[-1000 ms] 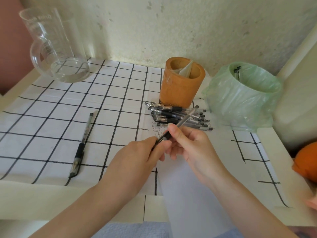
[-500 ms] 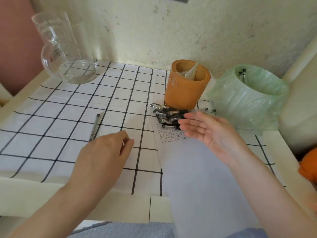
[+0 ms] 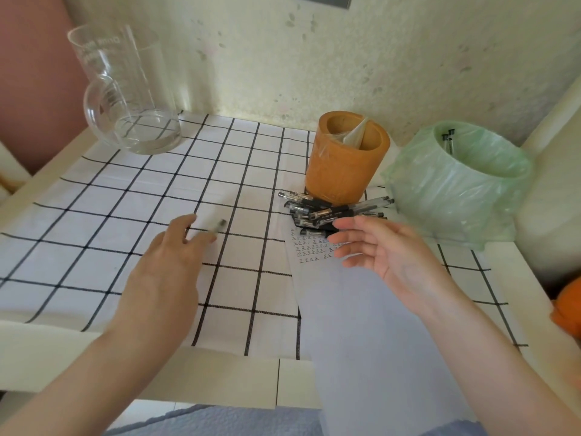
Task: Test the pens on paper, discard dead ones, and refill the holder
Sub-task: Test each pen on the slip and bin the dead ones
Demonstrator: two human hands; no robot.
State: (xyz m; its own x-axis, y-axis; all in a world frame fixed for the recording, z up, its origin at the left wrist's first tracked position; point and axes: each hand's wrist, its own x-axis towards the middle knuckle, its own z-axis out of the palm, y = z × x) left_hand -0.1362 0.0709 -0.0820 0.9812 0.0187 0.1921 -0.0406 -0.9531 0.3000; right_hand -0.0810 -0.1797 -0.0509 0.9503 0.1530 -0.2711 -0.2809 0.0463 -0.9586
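Mid-testing. L hand [image 3: 163,265] at blurred pen [image 3: 215,228] on cloth [image 3: 125,215], can't tell if gripping. R hand [image 3: 383,250] slack, empty, by pile [image 3: 317,212]. Next we prob grab one from pile, scribble on paper [image 3: 345,309].

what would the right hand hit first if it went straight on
Most likely the pile of pens: the open right hand points left and a little away, and the pile lies right past its fingertips. Its height above them is unclear in this one view.
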